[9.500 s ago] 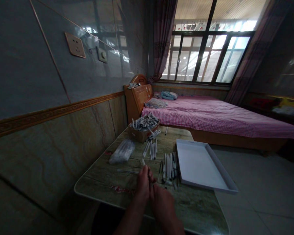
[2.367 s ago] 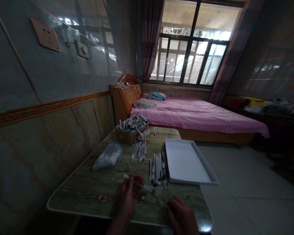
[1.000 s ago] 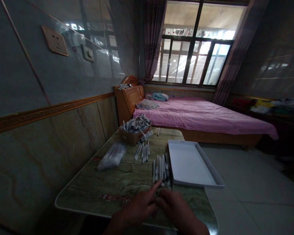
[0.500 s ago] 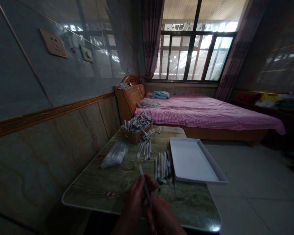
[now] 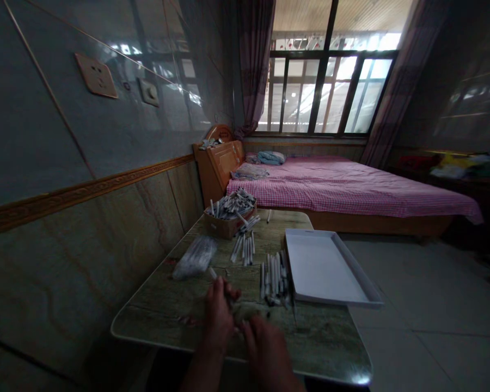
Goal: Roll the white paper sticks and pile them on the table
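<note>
Above the near part of the table, my left hand (image 5: 219, 311) is closed around a slim white pen (image 5: 213, 273), whose pale end sticks out past the fingers. Just to its right, my right hand (image 5: 266, 344) is curled with thumb and fingers together; what it pinches, if anything, is too dark and blurred to make out. Ahead of the right hand lies a row of white pens (image 5: 273, 276) with dark ends, side by side. A smaller group of pens (image 5: 247, 249) lies farther back.
A cardboard box (image 5: 224, 228) heaped with pens stands at the table's back left. In front of it lies a clear plastic bag (image 5: 196, 257). A shallow white tray (image 5: 322, 267) overhangs the table's right edge. Beyond is a bed (image 5: 351, 188); a tiled wall runs along the left.
My hands have drawn apart: the left has gone left with the pen, the right slightly right. Before, both were together around the pen. The view has shifted slightly.
</note>
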A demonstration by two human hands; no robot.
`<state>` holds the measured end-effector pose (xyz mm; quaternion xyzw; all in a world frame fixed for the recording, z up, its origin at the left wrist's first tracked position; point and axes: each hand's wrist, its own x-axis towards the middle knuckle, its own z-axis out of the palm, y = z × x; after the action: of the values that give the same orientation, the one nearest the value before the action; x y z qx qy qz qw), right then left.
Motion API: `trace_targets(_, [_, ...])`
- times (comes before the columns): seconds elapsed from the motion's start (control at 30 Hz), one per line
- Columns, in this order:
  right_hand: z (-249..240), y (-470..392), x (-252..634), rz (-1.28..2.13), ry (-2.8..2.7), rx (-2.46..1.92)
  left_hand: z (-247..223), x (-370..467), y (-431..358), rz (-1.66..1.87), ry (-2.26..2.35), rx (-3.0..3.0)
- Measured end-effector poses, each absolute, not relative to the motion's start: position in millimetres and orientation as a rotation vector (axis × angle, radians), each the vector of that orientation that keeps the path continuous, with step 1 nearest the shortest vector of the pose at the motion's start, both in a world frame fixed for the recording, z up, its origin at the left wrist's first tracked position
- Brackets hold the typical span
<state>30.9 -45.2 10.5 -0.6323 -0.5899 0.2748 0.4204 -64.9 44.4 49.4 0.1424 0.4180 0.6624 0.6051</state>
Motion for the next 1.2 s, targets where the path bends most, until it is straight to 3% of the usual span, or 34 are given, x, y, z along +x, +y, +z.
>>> trace_targets(0.1, [3,-53,50,0.346,-1.658,-1.839,59,-86,63,1.538,0.978,0.313])
trace_targets(0.23, [7,-46,80,0.229,-1.583,-2.081,52,-88,61,1.374,0.984,0.311])
trace_targets(0.47, [14,-41,106,0.455,-1.346,-1.939,16,-53,43,1.179,1.062,0.349])
trace_targets(0.67, [-8,-53,123,0.493,-1.195,-1.765,-11,-31,65,1.155,1.205,0.824])
trace_targets(1.2, [-21,-57,128,0.601,-1.195,-1.633,-26,2,64,1.006,1.374,1.776])
